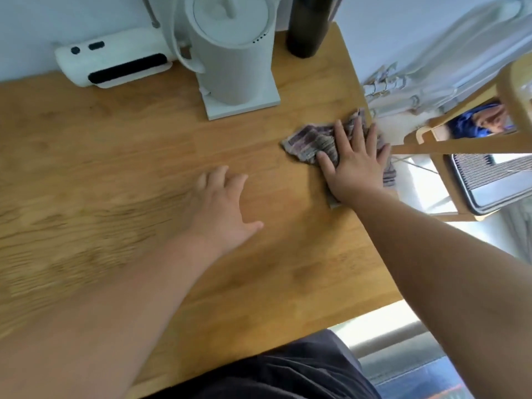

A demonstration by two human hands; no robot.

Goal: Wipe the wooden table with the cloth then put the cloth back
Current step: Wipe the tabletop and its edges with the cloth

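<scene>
Wooden table (115, 139) filled most of the view, with a white kettle (230, 53) on its square base at the far side, a white gadget (115, 61) to the left of it and a dark bottle (306, 27) in the far right corner. The cloth (311, 139) lay bunched at the right edge, just near of the kettle's base, with part of it hanging over the side toward a wooden chair (431, 145).

The right hand (357, 162) pressed flat on the cloth, fingers straight and spread, not curled round it. The left hand (221, 208) was over the middle of the table, fingers loosely splayed and holding nothing; whether it touched the wood I could not tell.

The step looked like the wiping itself. To do it well, the flat palm should probably keep even pressure so the cloth travels with the hand and does not roll up under it. Strokes would best run along the grain from right to left, overlapping, with care near the kettle's base so it isn't nudged. The overhanging part ought to be drawn back onto the top first, or it may drag off the edge. The left hand could brace on the wood, clear of the cloth's path.
</scene>
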